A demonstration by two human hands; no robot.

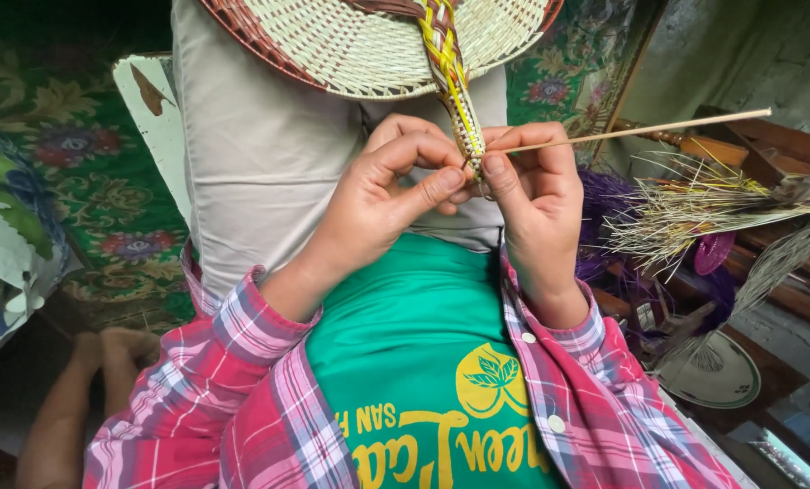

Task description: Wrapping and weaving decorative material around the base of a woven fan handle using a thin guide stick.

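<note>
Here, your two hands meet just above your lap, both pinched onto the handle of a woven fan. Your left hand closes thumb and forefinger on the handle's lower end; your right hand clamps the same spot from the other side and also pins a thin pale stick that juts out to the right, well past the fingers. The fan's round blade lies over your beige-trousered knees, running out of the top edge of view. It is cream wickerwork with a reddish-brown rim, and its handle is braided in yellow, red and tan.

Room is tight on the right: a bundle of dry straw strips and purple fibre sit close beside your right wrist. On the left, patterned green cloth lies open beyond your knee. Another person's hand rests low at left.
</note>
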